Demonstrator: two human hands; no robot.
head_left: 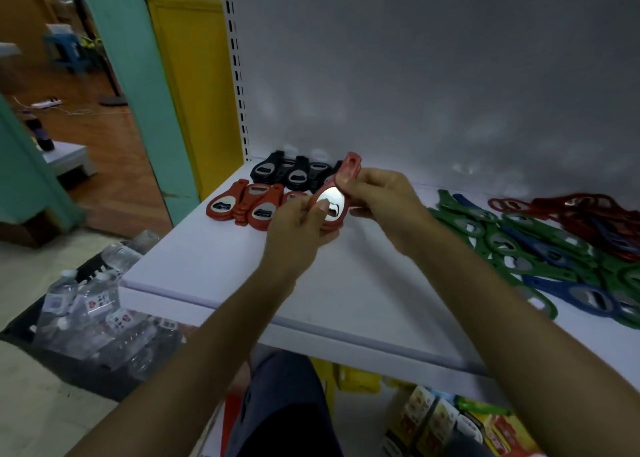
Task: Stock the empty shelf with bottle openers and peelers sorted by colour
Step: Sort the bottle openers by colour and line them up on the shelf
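A red bottle opener (341, 188) with a shiny metal head is held up above the white shelf (214, 266). My left hand (298, 229) grips its round lower end and my right hand (381, 200) pinches its handle end. Just behind and left, a row of red openers (242, 205) lies on the shelf, with a row of black openers (292, 171) behind them at the back wall. A mixed heap of green openers (485, 226), blue openers (575, 295) and red openers (585, 210) lies at the right.
The shelf's front edge (311, 328) runs across below my forearms. A dark crate of plastic water bottles (90, 304) stands on the floor at the left. Packaged goods (440, 422) sit on the lower shelf. A yellow panel (194, 86) and a teal pillar (138, 82) stand left.
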